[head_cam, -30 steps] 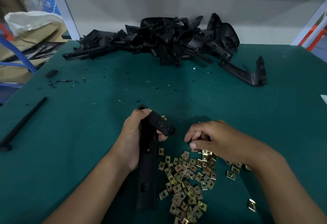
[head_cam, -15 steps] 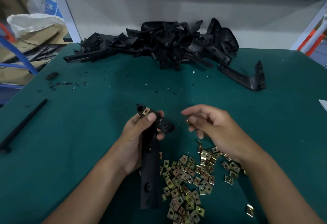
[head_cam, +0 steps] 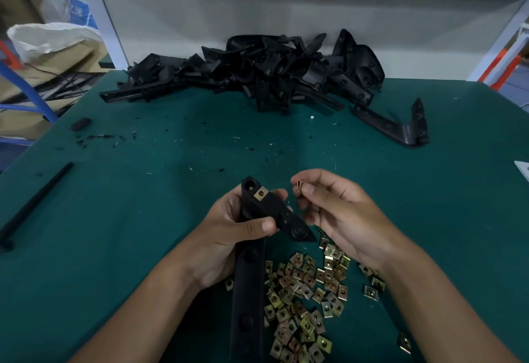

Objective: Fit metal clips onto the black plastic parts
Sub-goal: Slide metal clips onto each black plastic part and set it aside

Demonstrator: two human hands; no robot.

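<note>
Fingers and thumb of the left hand (head_cam: pixel 229 236) wrap around a long black part (head_cam: pixel 248 291), gripping it near its upper end, where a shorter arm of the part angles off to the right and down to a pointed tip. One brass-coloured clip (head_cam: pixel 260 193) already sits on that upper end, just beside a round hole at the top corner. The long leg of the part runs down toward the bottom edge of the view, between the two forearms, with round bosses showing along it. The right hand (head_cam: pixel 335 211) hovers just right of the part's top, pinching a single clip (head_cam: pixel 298 187) between thumb and forefinger; the clip is seen edge-on (its folded shape shows as a narrow sliver) and is near the part but not touching it. The other fingers of that hand curl loosely. Below both hands, a loose heap of clips (head_cam: pixel 306 299) lies scattered on the green table (head_cam: pixel 114 219), with a few strays off to the right. At the far edge of the table a tangled pile of parts (head_cam: pixel 257 73) rests against the backboard, and one L-shaped part (head_cam: pixel 400 129) lies apart from it on the right. A thin black rod (head_cam: pixel 37 199) lies near the table's left edge, and small black shavings are strewn beyond it.
</note>
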